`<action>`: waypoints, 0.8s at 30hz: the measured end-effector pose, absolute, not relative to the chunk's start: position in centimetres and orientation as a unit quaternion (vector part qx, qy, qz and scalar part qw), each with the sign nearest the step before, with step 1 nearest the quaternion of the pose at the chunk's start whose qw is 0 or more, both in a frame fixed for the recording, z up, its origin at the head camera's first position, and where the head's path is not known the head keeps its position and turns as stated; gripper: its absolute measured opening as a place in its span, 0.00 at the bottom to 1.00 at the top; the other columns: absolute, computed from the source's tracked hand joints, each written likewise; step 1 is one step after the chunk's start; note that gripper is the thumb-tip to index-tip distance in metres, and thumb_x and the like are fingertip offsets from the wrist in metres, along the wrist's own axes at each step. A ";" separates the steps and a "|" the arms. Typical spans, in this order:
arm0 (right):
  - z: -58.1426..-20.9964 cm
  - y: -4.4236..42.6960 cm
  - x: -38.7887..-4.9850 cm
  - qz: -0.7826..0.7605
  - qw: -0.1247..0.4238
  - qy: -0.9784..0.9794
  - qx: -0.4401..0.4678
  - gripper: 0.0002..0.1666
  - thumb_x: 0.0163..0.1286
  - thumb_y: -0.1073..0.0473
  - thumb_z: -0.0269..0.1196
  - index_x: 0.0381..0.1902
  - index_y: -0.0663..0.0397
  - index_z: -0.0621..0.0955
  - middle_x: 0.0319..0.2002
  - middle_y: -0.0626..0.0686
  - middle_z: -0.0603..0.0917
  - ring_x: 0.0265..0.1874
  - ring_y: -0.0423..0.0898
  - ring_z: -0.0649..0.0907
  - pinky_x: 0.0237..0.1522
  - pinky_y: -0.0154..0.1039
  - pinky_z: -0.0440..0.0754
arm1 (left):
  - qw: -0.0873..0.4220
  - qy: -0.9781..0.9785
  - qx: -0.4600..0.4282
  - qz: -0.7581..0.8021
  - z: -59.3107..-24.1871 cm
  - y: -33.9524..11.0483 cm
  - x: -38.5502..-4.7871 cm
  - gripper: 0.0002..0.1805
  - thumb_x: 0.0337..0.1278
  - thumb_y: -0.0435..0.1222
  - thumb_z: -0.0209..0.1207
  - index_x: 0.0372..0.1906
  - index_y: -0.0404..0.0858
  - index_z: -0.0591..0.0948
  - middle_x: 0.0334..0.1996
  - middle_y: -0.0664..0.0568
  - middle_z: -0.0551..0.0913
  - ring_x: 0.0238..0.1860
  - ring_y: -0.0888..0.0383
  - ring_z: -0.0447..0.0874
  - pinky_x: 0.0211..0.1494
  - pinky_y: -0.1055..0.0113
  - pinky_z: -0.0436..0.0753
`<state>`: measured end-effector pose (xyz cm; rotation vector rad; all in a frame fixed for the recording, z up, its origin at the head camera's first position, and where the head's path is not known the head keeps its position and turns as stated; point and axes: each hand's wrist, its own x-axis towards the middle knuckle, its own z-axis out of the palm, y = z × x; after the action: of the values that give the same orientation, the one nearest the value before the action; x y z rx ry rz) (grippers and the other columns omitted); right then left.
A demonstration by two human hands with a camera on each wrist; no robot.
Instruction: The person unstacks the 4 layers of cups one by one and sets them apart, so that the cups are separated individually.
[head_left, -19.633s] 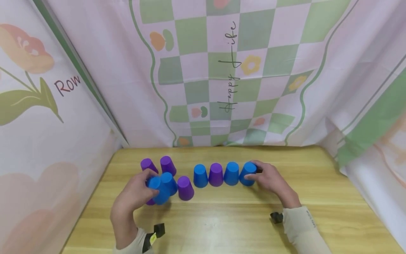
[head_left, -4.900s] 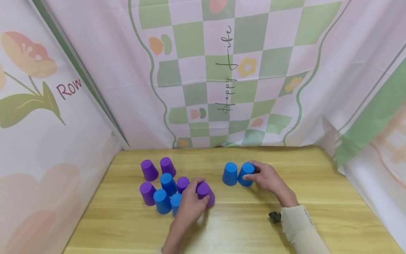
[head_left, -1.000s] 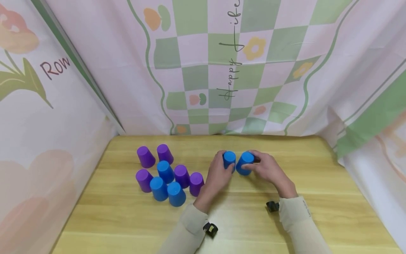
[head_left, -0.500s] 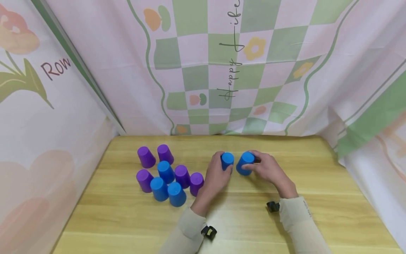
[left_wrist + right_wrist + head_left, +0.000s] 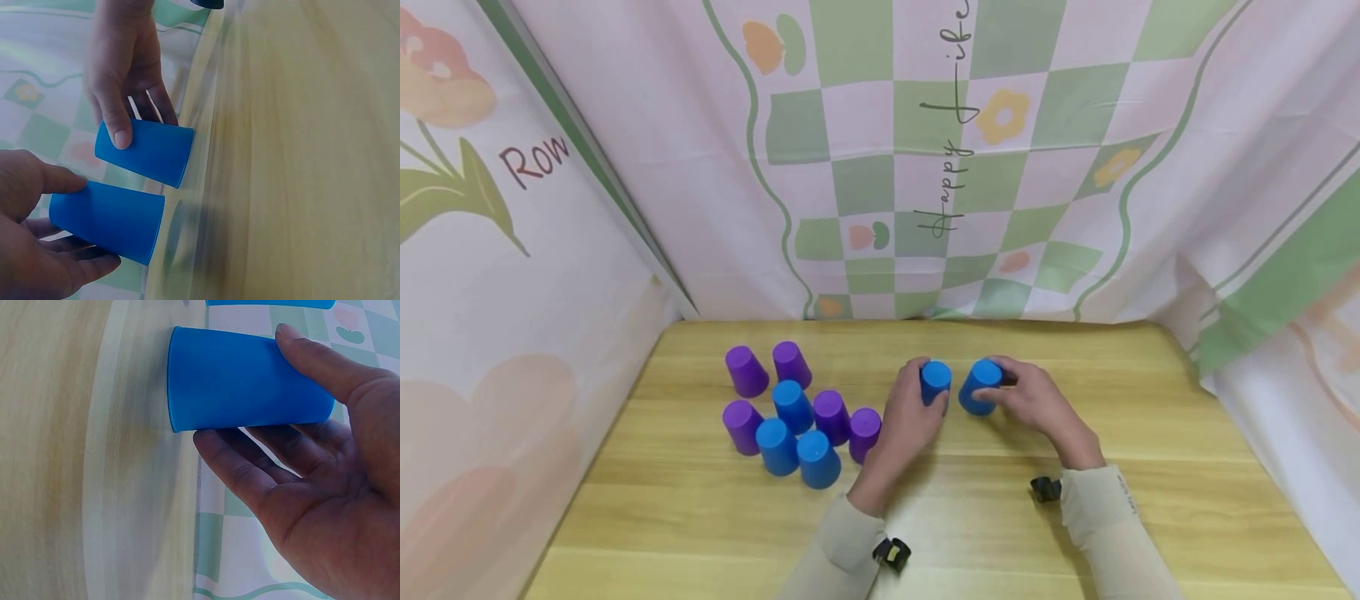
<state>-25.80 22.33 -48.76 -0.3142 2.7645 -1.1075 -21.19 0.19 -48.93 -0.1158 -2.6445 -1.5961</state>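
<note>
Between thumb and fingers, my left hand (image 5: 912, 421) grips an upside-down blue cup (image 5: 936, 380); the left wrist view shows a gap between this cup's rim (image 5: 156, 231) and the table. A second upside-down blue cup (image 5: 979, 388) is held by my right hand (image 5: 1041, 407), thumb on one side and fingers on the other. The two held cups stand apart, side by side. Left of my left wrist is a group of inverted cups, among them a purple cup (image 5: 864, 433) partly behind the hand and a blue cup (image 5: 818, 458) at the front.
More purple cups, such as the back-left cup (image 5: 746, 372), and further blue cups, such as the one (image 5: 777, 447) at the group's front, stand on the wooden table (image 5: 985, 533). A patterned curtain (image 5: 865, 183) hangs behind the table's far edge.
Over the last second my left hand has drawn its blue cup slightly left, widening the gap to the right cup. Earlier, it moved cups from the row to the left group. Right hand stayed.
</note>
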 end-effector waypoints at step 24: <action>-48.6 22.4 -25.6 -0.369 0.072 0.920 -0.108 0.38 0.71 0.44 0.71 0.71 0.56 0.77 0.66 0.65 0.81 0.64 0.65 0.80 0.66 0.66 0.79 | 0.024 -0.849 -0.049 -0.525 -47.0 -0.4 -18.7 0.32 0.73 0.38 0.64 0.76 0.39 0.68 0.71 0.44 0.74 0.73 0.47 0.73 0.77 0.48 0.74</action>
<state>-25.64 22.43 -48.64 -0.3232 2.7654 -1.1097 -18.70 -0.37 -46.98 -0.1525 -2.6277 -1.6237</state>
